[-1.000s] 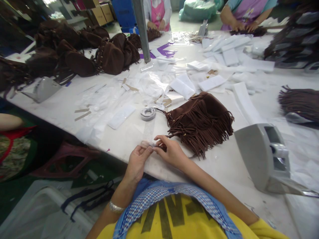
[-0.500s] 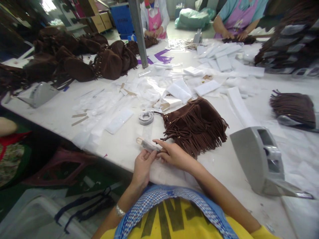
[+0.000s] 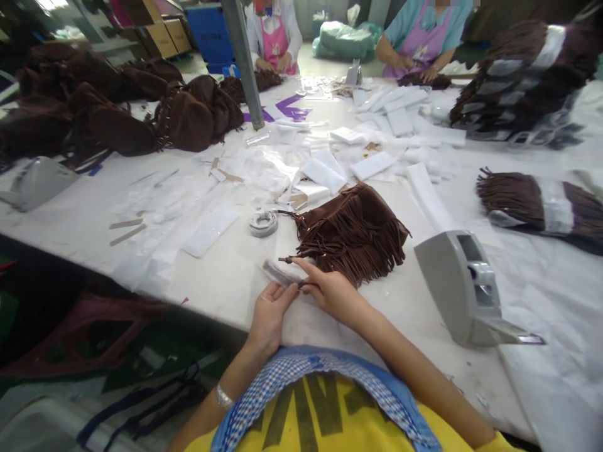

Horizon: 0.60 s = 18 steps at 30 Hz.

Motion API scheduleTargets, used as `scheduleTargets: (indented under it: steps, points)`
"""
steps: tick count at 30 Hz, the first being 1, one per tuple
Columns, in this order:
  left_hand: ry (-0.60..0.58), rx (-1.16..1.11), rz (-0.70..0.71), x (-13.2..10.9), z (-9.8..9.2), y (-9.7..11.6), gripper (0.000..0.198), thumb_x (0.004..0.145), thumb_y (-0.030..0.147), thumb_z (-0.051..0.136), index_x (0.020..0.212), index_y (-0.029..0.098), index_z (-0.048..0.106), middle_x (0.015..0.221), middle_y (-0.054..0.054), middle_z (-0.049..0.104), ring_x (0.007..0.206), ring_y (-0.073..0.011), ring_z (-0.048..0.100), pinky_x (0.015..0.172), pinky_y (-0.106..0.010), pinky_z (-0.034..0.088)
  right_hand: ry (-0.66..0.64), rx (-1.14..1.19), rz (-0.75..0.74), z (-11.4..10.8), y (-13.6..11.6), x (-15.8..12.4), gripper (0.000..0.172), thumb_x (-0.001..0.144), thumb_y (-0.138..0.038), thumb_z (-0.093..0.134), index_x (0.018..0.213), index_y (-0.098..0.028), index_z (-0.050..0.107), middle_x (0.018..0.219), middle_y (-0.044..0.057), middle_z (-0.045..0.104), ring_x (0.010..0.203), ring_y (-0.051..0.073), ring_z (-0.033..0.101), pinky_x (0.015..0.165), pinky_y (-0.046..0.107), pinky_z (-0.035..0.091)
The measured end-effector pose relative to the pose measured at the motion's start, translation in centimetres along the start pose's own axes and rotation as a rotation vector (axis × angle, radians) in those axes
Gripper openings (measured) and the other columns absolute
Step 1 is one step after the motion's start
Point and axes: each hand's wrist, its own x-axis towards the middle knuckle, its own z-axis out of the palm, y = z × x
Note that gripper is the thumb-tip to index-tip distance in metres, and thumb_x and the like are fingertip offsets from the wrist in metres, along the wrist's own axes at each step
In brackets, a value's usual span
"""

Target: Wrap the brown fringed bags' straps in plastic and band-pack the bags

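Head camera looks down on my left hand [image 3: 271, 312] and right hand [image 3: 331, 291], both closed at the fingertips on a thin brown strap [image 3: 288, 272] sheathed in clear film, low over the counter [image 3: 226, 276] near its front edge. Just beyond my right hand lies the brown fringed bag [image 3: 351, 231], with a coil of white tape [image 3: 262, 222] at its left and a grey tape dispenser [image 3: 459, 289] at its right. Farther back, white paper strips [image 3: 325, 172] litter the counter.
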Motion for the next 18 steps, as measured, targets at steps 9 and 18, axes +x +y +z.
scheduleTargets:
  steps: [9,18]
  points:
    - [0.092,-0.059,0.013,0.3,0.2,0.0,0.029,0.07,0.017,0.084,0.091,0.016,0.065,0.098,-0.004,0.075,0.092,-0.0137,0.07,0.09,-0.026,0.055,0.225,-0.394,-0.135,-1.5,2.3,-3.9,0.051,0.091,-0.011,0.059,0.139,-0.026,0.052,0.102,0.007,0.076,0.123,0.028,0.056,0.117,0.061,0.016]
    - [0.066,-0.124,0.001,0.3,0.2,-0.3,0.025,0.073,0.013,0.08,0.096,0.015,0.069,0.101,-0.004,0.075,0.097,-0.0133,0.07,0.092,-0.025,0.055,0.28,-0.272,-0.226,-0.7,4.4,-4.8,0.041,0.093,-0.017,0.06,0.133,-0.024,0.056,0.099,0.003,0.077,0.117,0.022,0.06,0.118,0.056,0.018]
